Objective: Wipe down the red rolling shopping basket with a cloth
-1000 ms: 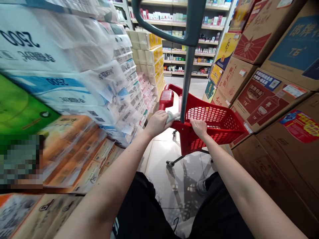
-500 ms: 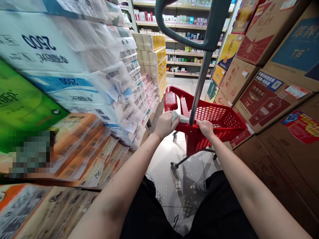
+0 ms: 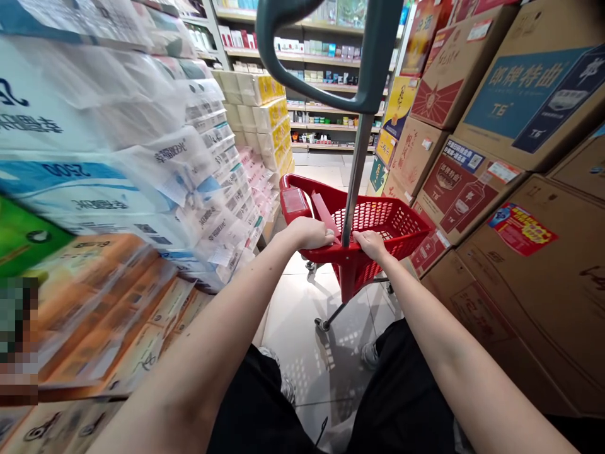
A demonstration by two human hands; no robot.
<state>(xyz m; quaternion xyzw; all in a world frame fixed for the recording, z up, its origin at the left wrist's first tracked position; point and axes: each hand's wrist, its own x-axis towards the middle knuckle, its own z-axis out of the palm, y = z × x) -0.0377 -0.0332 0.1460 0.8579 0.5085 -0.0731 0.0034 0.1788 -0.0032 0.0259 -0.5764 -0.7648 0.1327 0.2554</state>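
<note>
A red plastic shopping cart [image 3: 406, 236] with a perforated basket stands in front of me, its tall grey handle [image 3: 373, 69] rising on a metal post [image 3: 358, 170]. My left hand [image 3: 312, 233] is closed at the near rim, left of the post, with its fingers curled down inside. Only a small pale bit of a cloth shows at its fingertips; the rest is hidden by the hand. Right of the post, my right hand [image 3: 371, 244] grips the rim with its fingers wrapped over the edge.
Wrapped tissue packs [image 3: 165, 176] are piled high at the left, with orange packs [image 3: 94, 284] below. Stacked cartons [image 3: 515, 94] line the right side. Shelves of small goods [image 3: 326, 82] stand at the back. Tiled floor [image 3: 293, 315] lies between.
My left hand has shifted over the rim toward the basket's inside, and the pale cloth is now nearly hidden. The view has turned a little right. My right hand keeps its grip.
</note>
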